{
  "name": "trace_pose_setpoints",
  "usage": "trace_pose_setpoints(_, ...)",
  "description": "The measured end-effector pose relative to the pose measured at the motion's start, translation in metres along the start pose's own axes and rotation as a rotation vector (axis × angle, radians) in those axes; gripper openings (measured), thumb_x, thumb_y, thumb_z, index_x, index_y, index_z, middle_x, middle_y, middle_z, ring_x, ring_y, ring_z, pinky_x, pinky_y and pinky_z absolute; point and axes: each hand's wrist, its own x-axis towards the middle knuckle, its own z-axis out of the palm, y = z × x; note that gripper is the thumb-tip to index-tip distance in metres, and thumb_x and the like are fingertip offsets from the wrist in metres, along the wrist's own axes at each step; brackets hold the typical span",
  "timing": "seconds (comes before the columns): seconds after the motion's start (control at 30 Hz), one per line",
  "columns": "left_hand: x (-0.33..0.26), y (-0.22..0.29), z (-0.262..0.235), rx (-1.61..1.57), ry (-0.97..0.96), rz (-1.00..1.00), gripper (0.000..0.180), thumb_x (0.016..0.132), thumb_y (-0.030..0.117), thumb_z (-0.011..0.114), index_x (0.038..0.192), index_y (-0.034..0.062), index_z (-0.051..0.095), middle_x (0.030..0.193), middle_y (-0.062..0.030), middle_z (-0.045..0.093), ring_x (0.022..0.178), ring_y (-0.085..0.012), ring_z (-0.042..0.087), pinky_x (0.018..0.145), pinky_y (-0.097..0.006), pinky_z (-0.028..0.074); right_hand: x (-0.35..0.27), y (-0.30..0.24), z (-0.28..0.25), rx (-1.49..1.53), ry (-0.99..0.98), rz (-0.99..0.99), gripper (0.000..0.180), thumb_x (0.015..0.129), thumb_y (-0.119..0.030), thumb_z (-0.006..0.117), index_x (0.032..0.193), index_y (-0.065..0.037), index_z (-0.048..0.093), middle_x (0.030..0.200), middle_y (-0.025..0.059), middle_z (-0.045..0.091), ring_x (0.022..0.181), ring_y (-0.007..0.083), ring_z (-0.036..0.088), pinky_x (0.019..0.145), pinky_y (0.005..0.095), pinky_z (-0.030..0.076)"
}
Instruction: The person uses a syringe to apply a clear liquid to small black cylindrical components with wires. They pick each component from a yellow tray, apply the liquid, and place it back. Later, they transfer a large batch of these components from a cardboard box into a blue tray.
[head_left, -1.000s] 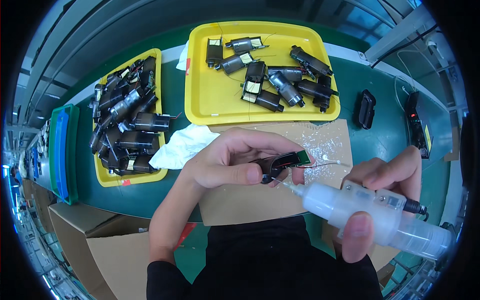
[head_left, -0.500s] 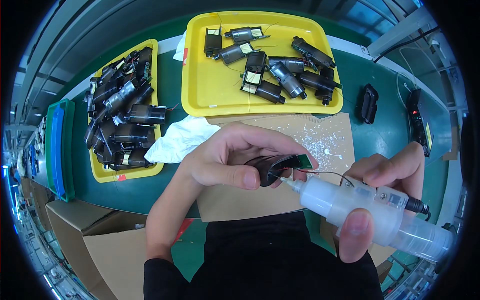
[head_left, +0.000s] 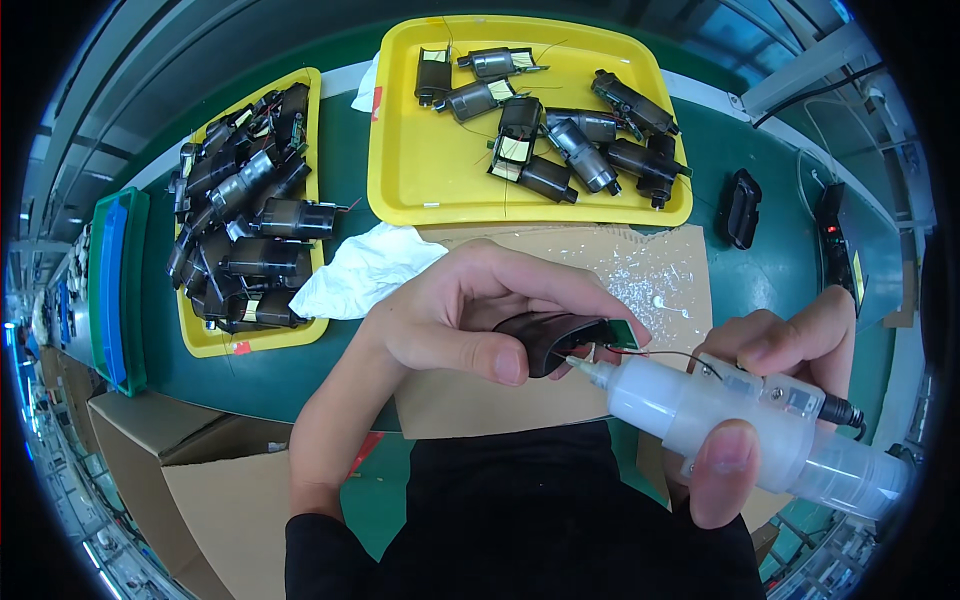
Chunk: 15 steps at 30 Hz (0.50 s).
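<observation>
Left hand (head_left: pixel 470 320) pinches a small black motor part (head_left: pixel 550 338) w/ thumb under, fingers curled over top; a green bit and thin red wire show at its right end. Right hand (head_left: pixel 770 400) grips a clear glue dispenser (head_left: pixel 740 425), nozzle tip touching the part's lower edge. Both sit above a cardboard sheet (head_left: pixel 660 275) (spattered w/ white drips) on the green table (head_left: pixel 780 260). White rag (head_left: pixel 365 270) lies just left of the cardboard. Yellow tray (head_left: pixel 430 170) beyond holds approx. a dozen motors, loosely spread; second yellow tray (head_left: pixel 312 130) at left is packed full. Black clip (head_left: pixel 742 208) and black box w/ red light (head_left: pixel 835 240) lie at right. Cardboard boxes (head_left: pixel 210 480) lower left.
</observation>
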Motion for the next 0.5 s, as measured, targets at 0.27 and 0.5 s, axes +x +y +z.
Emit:
trace_pose_setpoints(0.27,-0.0007,0.001,0.0008,0.035,0.004,0.011,0.074,0.069,0.042,0.08,0.106,-0.018,0.06,0.104,-0.0265,0.062,0.096,-0.0306,0.06,0.084,-0.036,0.046,0.0039,0.008,0.0007,0.032,-0.04,-0.11,0.051,0.066,-0.032,0.073,0.083,0.0,0.036,0.063,0.0026,0.039,0.048,0.005,0.031,0.045,0.0197,0.023)
trace_pose_setpoints(0.5,0.0018,0.0018,0.0021,0.038,-0.019,0.044,0.074,0.069,0.042,0.08,0.105,-0.0186,0.06,0.103,-0.0268,0.062,0.094,-0.0308,0.061,0.082,-0.036,0.047,0.0053,0.0096,-0.0019,0.047,-0.066,-0.181,0.052,0.067,-0.032,0.073,0.085,-0.001,0.036,0.06,0.0019,0.039,0.048,0.0046,0.031,0.046,0.019,0.023)
